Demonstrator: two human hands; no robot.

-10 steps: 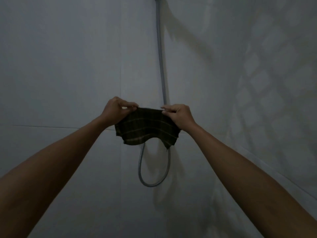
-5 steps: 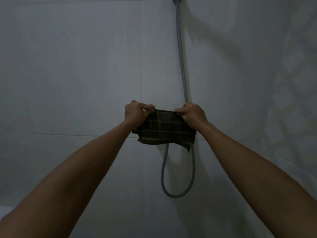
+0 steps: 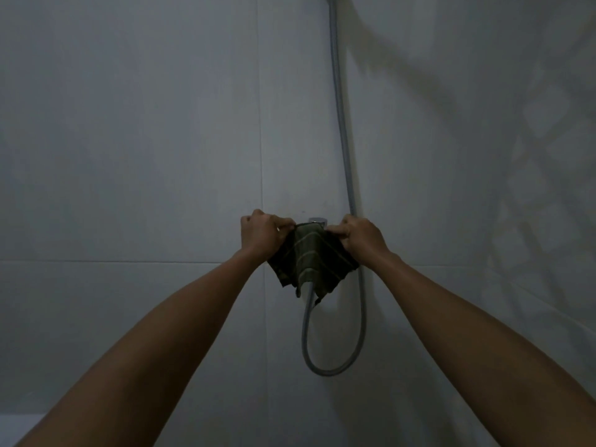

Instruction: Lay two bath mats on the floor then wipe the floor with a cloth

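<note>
Grey tiled wall (image 3: 129, 156) fills frame, dim light, grout lines visible. Left hand (image 3: 263, 235) pinched closed on left top corner of cloth (image 3: 311, 258). Cloth dark green plaid, held up against wall, draped over small chrome fitting (image 3: 317, 220), lower edge hanging loose. Right hand (image 3: 361, 235) pinched closed on right top corner. Shower hose (image 3: 342, 124) running down wall just right of cloth, looping below and back up behind it. Lattice shadow on side wall far right.

Progress, judged: looks like late stage, cloth being hung or taken off fitting; can't tell which. No mats, no floor in view, so can't confirm mats laid or wiping done. Pale ledge bottom left, unclear.
</note>
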